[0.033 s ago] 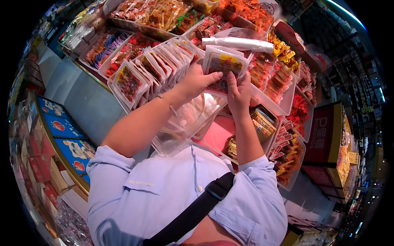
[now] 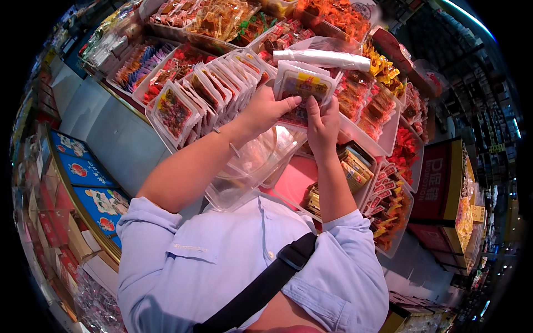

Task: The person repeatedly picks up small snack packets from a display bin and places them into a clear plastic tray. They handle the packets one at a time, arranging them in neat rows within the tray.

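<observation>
Both of my hands grip a small stack of flat, clear-edged snack packets [image 2: 303,84] with yellow and dark red printing, held above the bins. My left hand [image 2: 264,112] closes on its left side, thumb across the front; the fingers behind are hidden. My right hand [image 2: 323,125] holds the lower right side, its thumb upright on the front. Left of my hands, similar snack packets [image 2: 176,111] stand upright in a row in a white bin. Under my left forearm lies a clear plastic tub [image 2: 244,172].
A white plastic roll [image 2: 322,60] lies just beyond the stack. Bins of red [image 2: 408,150], orange [image 2: 333,19] and yellow [image 2: 383,69] wrapped snacks surround my hands. A blue-panelled counter [image 2: 83,172] runs along the left, and a red display box [image 2: 436,183] stands at the right.
</observation>
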The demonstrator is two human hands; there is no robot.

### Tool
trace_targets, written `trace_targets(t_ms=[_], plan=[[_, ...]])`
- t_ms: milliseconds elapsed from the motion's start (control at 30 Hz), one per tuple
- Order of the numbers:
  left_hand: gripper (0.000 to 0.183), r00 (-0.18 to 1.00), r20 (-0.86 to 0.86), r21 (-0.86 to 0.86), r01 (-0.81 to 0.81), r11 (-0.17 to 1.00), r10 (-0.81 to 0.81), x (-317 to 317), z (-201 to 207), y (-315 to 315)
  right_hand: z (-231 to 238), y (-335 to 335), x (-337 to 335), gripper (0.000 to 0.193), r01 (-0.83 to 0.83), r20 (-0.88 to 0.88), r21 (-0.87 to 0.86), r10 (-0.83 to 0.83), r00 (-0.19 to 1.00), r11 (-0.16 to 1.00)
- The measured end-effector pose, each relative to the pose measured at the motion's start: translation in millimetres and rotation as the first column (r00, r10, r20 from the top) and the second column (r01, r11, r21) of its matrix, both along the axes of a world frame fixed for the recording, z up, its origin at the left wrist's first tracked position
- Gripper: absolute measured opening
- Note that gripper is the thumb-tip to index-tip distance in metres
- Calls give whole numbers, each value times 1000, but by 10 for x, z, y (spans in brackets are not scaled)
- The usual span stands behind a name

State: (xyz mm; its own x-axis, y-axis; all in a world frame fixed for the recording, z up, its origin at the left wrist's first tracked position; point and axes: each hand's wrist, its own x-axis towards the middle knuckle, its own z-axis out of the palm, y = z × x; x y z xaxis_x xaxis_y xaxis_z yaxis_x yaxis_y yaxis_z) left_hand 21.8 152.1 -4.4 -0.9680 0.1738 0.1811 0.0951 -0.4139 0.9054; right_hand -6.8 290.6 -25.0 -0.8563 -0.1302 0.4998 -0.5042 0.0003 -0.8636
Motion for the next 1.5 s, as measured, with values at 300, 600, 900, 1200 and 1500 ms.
trace_targets(t_ms=[300,600,900,1200,1500], plan=[[29,978,67,76,-203,976,198,92,266,-27,-833,804,-614,28,291,284,288,-372,884,912],[29,974,87,82,-217,973,209,-4,85,-58,-1738,902,-362,45,-43,69,995,-320,945,85],[34,972,31,4,-234,972,234,-52,-41,-47,-1697,924,-371,45,231,-214,971,-199,956,62],[34,947,-10,-221,-316,923,322,-61,-68,-73,-1525,1190,-371,29,-326,332,930,-6,943,170],[33,932,-87,-245,-361,900,351,-62,-122,-63,-808,1287,-718,22,281,425,-256,-154,892,925]])
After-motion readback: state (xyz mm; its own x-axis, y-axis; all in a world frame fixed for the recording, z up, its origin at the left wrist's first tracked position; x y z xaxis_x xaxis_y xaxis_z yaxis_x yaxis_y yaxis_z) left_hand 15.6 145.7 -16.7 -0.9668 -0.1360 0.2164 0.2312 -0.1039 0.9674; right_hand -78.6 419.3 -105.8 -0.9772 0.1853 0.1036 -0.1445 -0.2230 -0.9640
